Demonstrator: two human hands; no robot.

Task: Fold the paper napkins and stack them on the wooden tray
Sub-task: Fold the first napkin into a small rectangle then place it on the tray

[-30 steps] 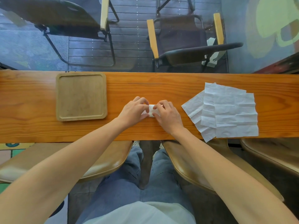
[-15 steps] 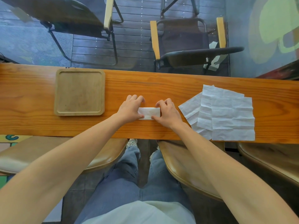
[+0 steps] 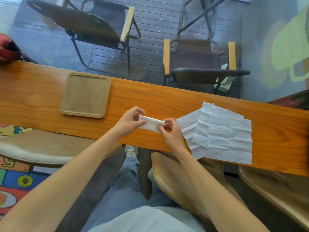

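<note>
A small folded white napkin (image 3: 151, 124) is held just above the wooden counter (image 3: 167, 101), between both hands. My left hand (image 3: 129, 120) pinches its left end and my right hand (image 3: 170, 131) pinches its right end. To the right lies a loose pile of unfolded white napkins (image 3: 224, 133), overlapping each other and reaching the counter's near edge. The square wooden tray (image 3: 85, 95) sits on the counter to the left of my hands, with nothing on it.
Two folding chairs (image 3: 199, 64) stand on decking beyond the counter. A red object (image 3: 8, 47) sits at the far left end. Tan seats (image 3: 180, 180) are below the near edge, with my legs between them and a colourful mat at lower left.
Both hands have lifted the folded napkin off the counter and now pinch it by its ends. The camera view has tilted and shifted left.
</note>
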